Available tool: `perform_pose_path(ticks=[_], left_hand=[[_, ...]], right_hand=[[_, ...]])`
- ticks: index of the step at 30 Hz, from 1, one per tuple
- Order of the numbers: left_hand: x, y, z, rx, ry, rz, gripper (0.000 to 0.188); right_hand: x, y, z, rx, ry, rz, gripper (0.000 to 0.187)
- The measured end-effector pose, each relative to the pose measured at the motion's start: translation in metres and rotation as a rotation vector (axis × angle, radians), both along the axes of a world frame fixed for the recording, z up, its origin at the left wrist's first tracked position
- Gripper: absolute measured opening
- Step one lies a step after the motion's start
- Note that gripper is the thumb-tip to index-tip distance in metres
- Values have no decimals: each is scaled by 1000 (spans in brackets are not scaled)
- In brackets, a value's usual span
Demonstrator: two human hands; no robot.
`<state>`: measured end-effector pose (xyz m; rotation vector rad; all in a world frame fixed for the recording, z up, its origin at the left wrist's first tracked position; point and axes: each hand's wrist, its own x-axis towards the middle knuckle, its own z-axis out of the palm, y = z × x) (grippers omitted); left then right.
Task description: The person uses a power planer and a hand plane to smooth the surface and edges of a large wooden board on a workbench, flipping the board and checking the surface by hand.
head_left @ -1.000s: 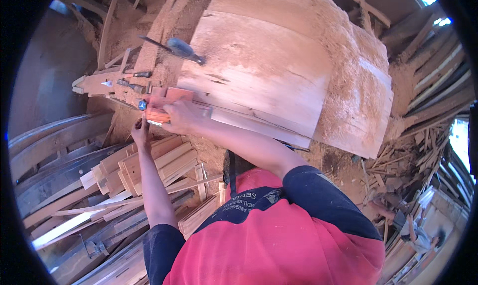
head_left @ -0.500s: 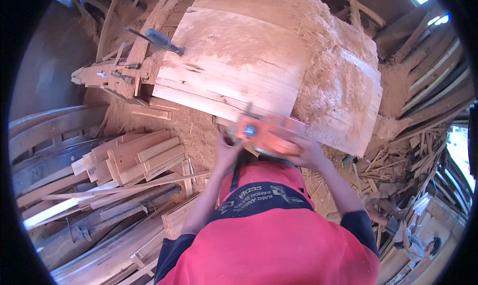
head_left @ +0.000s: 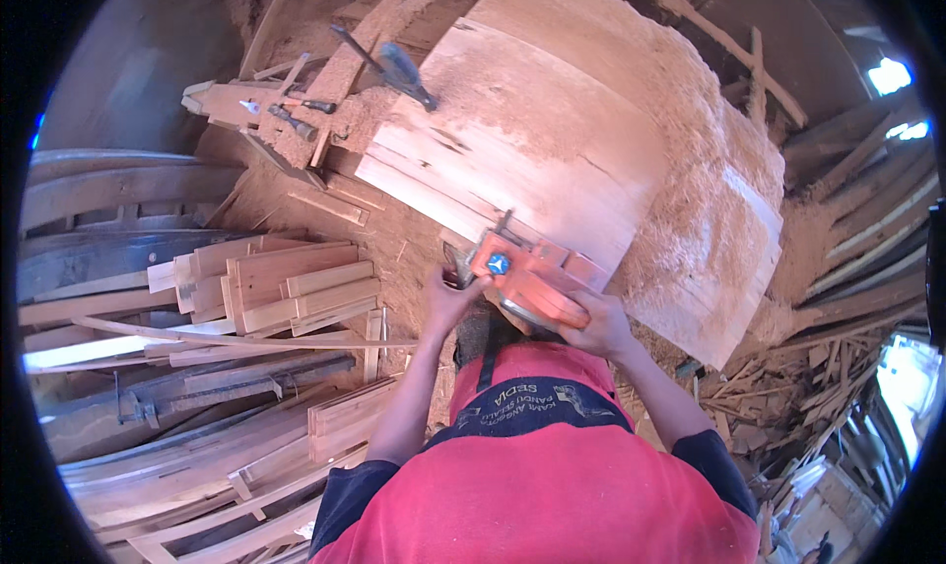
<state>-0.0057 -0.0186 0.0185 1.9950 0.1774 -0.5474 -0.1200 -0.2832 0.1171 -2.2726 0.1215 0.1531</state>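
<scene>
At the left, the planks lie stacked as before. My left hand is clenched on the front of the chainsaw, as half a second ago. The chainsaw sits now a little more against the log, at its lower edge. My right hand is closed on its rear part, where it held before.

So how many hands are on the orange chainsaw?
2: the left hand grips the orange chainsaw at its left end, and the right hand holds its right rear, in front of the big timber slab.
</scene>
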Motion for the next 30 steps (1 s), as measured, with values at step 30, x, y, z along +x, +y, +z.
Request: perform_pose_path(ticks=[30], left_hand=[[74, 56, -1, 14, 14, 77, 77]], right_hand=[[87, 63, 4, 24, -225, 91, 58]])
